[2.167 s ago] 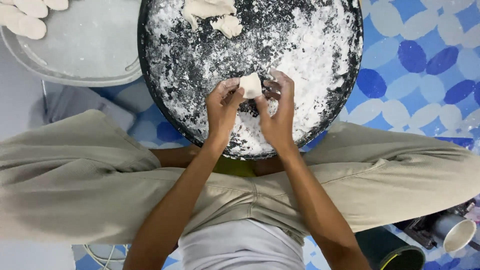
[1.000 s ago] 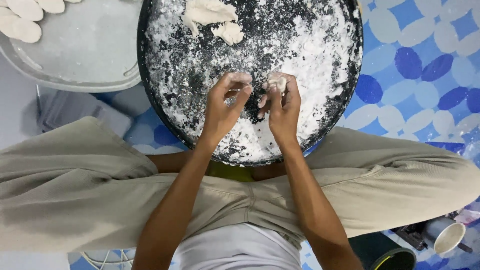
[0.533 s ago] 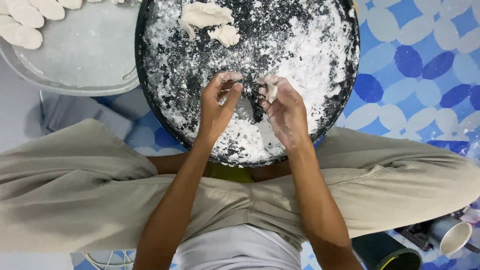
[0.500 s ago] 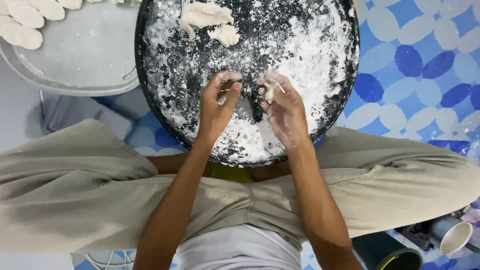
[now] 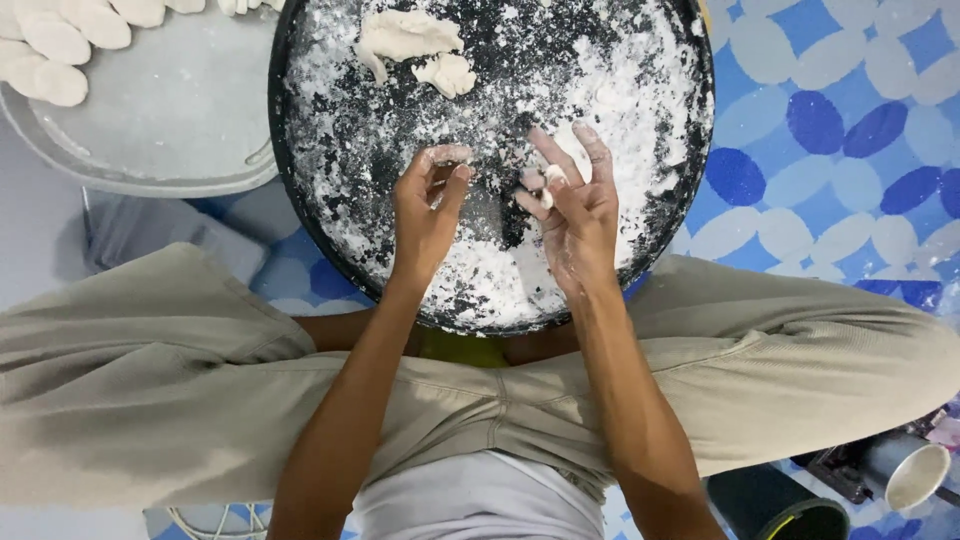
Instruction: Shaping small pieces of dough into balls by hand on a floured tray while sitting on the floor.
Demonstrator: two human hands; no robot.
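Note:
I sit cross-legged over a round black tray (image 5: 330, 240) dusted with white flour. My right hand (image 5: 578, 225) hovers above its near half and pinches a small dough piece (image 5: 551, 182) between thumb and fingers, the other fingers spread. My left hand (image 5: 425, 212) is beside it, a short gap away, with floury fingers loosely curled and nothing in them. A larger dough lump (image 5: 405, 34) and a smaller dough lump (image 5: 447, 73) lie at the far side of the tray.
A grey metal tray (image 5: 170, 120) at the upper left holds several shaped dough pieces (image 5: 60, 40). A blue-and-white patterned mat (image 5: 830, 150) covers the floor. A white cup (image 5: 915, 475) and a dark container (image 5: 775, 505) stand at the lower right.
The dough piece was held flat between both hands. My hands have since drawn apart, and the piece, now smaller and rolled, stays in my right hand.

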